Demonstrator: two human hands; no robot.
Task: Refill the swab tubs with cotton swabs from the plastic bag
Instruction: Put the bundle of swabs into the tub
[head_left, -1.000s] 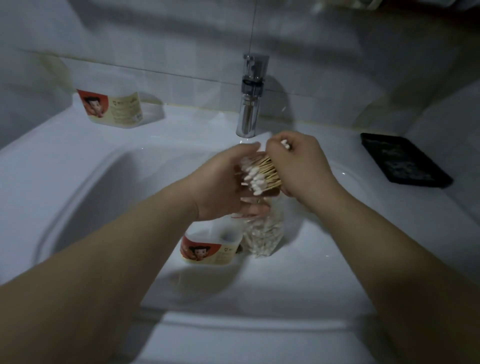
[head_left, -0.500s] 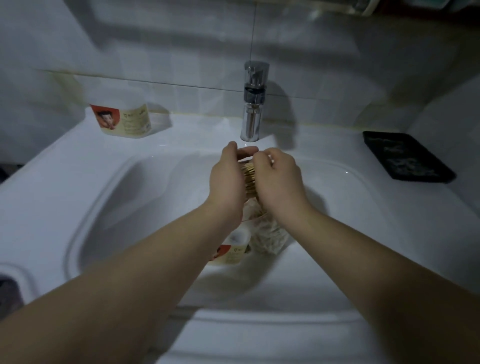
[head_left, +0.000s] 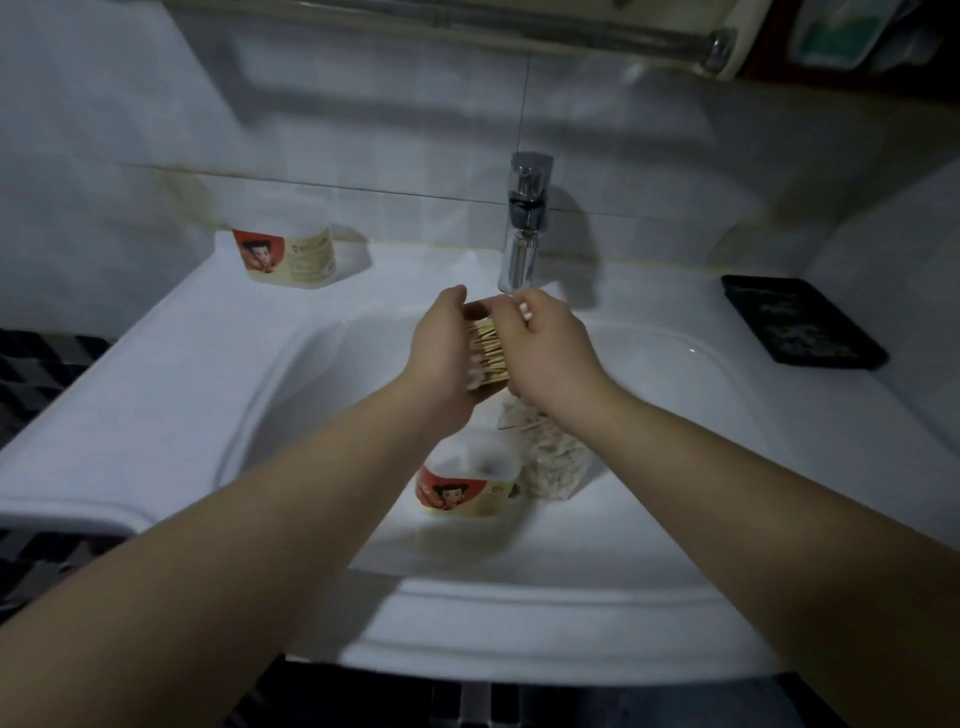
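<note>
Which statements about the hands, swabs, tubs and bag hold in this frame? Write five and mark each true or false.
1. The left hand and right hand together hold a bundle of cotton swabs above the sink basin. True.
2. The second tub also sits in the basin. False: it stands on the back left ledge, by the wall.
3. The open tub stands in the basin beside the plastic bag. True.
4. The plastic bag lies on the black tray. False: the bag is in the basin; the tray sits on the right ledge.
5. The tap stands beyond the hands. True.
</note>
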